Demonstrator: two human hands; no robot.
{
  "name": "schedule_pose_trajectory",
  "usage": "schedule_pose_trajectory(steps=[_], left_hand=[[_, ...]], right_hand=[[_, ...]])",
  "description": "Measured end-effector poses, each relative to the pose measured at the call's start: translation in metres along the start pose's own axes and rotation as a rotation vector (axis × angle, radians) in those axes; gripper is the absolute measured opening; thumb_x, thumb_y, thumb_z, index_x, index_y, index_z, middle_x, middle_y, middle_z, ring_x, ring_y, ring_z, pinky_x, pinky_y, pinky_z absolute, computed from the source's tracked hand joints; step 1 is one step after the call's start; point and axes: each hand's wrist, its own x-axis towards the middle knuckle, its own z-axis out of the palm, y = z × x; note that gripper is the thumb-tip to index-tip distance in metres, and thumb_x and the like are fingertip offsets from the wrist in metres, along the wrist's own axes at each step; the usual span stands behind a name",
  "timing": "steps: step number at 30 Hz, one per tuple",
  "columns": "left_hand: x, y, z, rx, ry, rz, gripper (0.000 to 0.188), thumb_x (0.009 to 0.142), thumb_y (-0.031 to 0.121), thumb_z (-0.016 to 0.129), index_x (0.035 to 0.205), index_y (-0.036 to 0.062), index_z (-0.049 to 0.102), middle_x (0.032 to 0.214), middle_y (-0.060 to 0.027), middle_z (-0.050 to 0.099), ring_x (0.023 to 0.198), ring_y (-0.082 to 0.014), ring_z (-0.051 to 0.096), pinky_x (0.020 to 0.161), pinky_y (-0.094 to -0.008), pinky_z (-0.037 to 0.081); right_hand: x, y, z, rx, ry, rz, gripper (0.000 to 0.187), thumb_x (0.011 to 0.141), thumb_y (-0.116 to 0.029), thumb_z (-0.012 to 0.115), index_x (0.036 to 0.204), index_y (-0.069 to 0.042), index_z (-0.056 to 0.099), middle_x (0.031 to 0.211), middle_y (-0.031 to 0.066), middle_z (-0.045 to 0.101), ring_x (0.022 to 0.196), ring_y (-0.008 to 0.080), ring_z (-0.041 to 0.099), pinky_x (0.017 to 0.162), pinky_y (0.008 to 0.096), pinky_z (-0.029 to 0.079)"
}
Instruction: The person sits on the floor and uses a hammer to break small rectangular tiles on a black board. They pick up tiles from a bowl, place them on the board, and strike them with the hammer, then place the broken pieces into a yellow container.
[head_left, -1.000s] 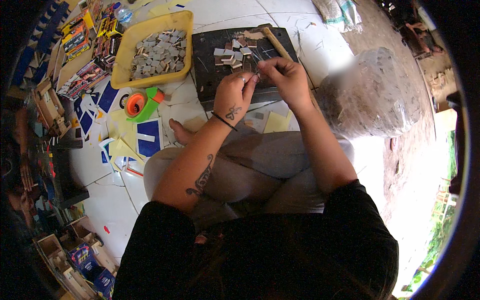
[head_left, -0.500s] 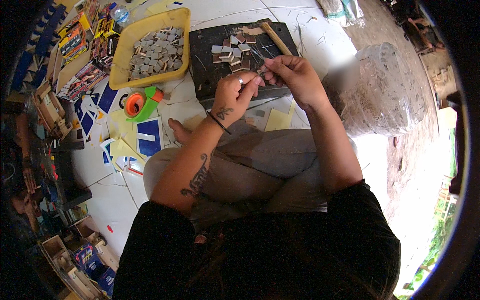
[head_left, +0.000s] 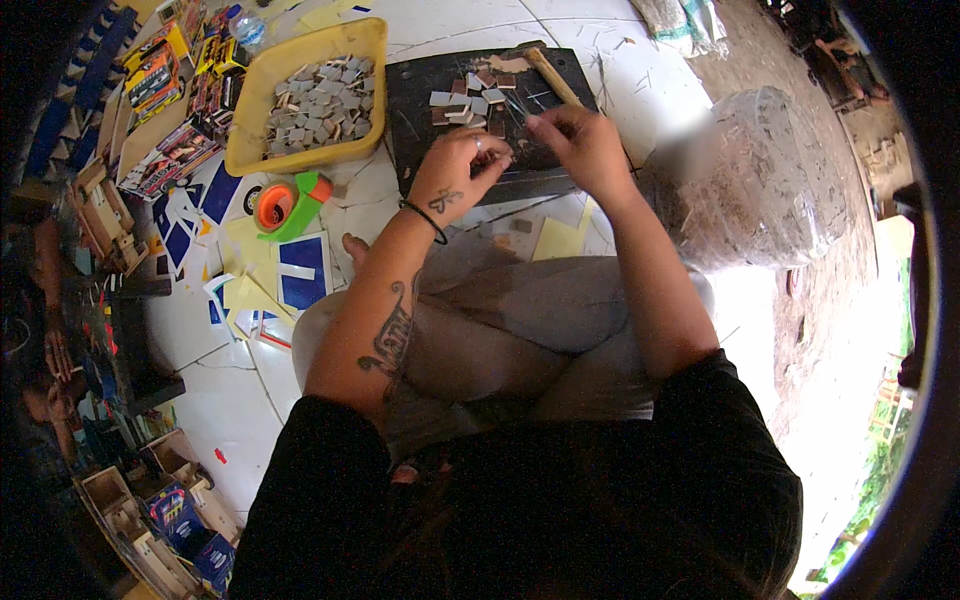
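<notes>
My left hand (head_left: 455, 172) hovers over the near edge of a black block (head_left: 420, 82), with thumb and fingers pinched together; whatever they hold is too small to make out. To its right, my right hand (head_left: 590, 150) is curled, thumb against forefinger, its contents unclear. Thin grey wire-like pieces (head_left: 516, 104) show just beside that thumb; I cannot tell whether they are held or lying on the block. Beyond my hands, small square wooden pieces (head_left: 478, 104), some grey-faced and some brown, lie in a loose pile. A hammer (head_left: 552, 78) with a wooden handle rests at the block's far right.
Left of the block stands a yellow tub (head_left: 240, 140) of similar pieces. A green-and-orange tape dispenser (head_left: 290, 207) sits nearer me, among blue and yellow paper scraps (head_left: 300, 270). A large plastic-wrapped bundle (head_left: 770, 180) stands at right. Toy-like wooden vehicles (head_left: 105, 215) line the left.
My hands have drawn apart: the left has shifted slightly left, the right slightly right. They were fingertip to fingertip over the block's near edge, with thin wire-like pieces by the right thumb.
</notes>
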Motion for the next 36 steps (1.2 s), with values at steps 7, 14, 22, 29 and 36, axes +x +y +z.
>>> schedule_pose_trajectory(steps=[7, 14, 22, 29, 36], left_hand=[[0.000, -0.013, 0.008, 0.153, 0.274, -0.018, 0.014, 0.078, 0.010, 0.064, 0.090, 0.0033, 0.064, 0.079, -0.0130, 0.064, 0.070, -0.0281, 0.061, 0.067, -0.0360, 0.049], [-0.007, -0.015, 0.015, 0.275, 0.317, -0.021, 0.015, 0.082, 0.016, 0.062, 0.084, 0.0020, 0.063, 0.079, -0.0132, 0.062, 0.076, -0.0307, 0.060, 0.070, -0.0394, 0.049], [-0.010, -0.020, 0.025, 0.339, 0.421, 0.025, 0.015, 0.084, 0.017, 0.060, 0.082, 0.0021, 0.063, 0.080, -0.0136, 0.062, 0.076, -0.0312, 0.060, 0.071, -0.0397, 0.049], [-0.011, -0.022, 0.027, 0.342, 0.430, 0.048, 0.016, 0.085, 0.018, 0.059, 0.086, 0.0028, 0.064, 0.082, -0.0152, 0.063, 0.077, -0.0331, 0.061, 0.070, -0.0402, 0.049], [-0.012, -0.023, 0.030, 0.365, 0.434, 0.022, 0.015, 0.085, 0.018, 0.059, 0.086, 0.0036, 0.065, 0.084, -0.0149, 0.064, 0.079, -0.0322, 0.061, 0.072, -0.0399, 0.049]], right_hand=[[-0.031, 0.051, -0.022, -0.718, -0.192, 0.257, 0.055, 0.082, -0.014, 0.057, 0.129, -0.005, 0.030, 0.116, 0.0239, 0.051, 0.102, 0.0438, 0.055, 0.081, 0.0471, 0.050], [-0.049, 0.026, -0.042, -0.289, -0.008, 0.116, 0.036, 0.089, -0.007, 0.046, 0.124, -0.003, 0.039, 0.100, 0.0288, 0.058, 0.093, 0.0408, 0.060, 0.077, 0.0463, 0.049], [-0.160, -0.041, -0.070, -0.242, -0.055, 0.111, 0.039, 0.093, -0.013, 0.049, 0.131, -0.008, 0.044, 0.100, 0.0204, 0.061, 0.086, 0.0305, 0.062, 0.075, 0.0376, 0.049], [-0.165, -0.061, -0.067, -0.361, -0.084, 0.058, 0.043, 0.091, -0.013, 0.049, 0.133, -0.011, 0.041, 0.108, 0.0220, 0.059, 0.091, 0.0395, 0.061, 0.075, 0.0452, 0.049], [-0.172, -0.056, -0.063, -0.320, -0.113, 0.096, 0.043, 0.091, -0.011, 0.049, 0.133, -0.010, 0.042, 0.111, 0.0222, 0.058, 0.097, 0.0389, 0.059, 0.080, 0.0428, 0.048]])
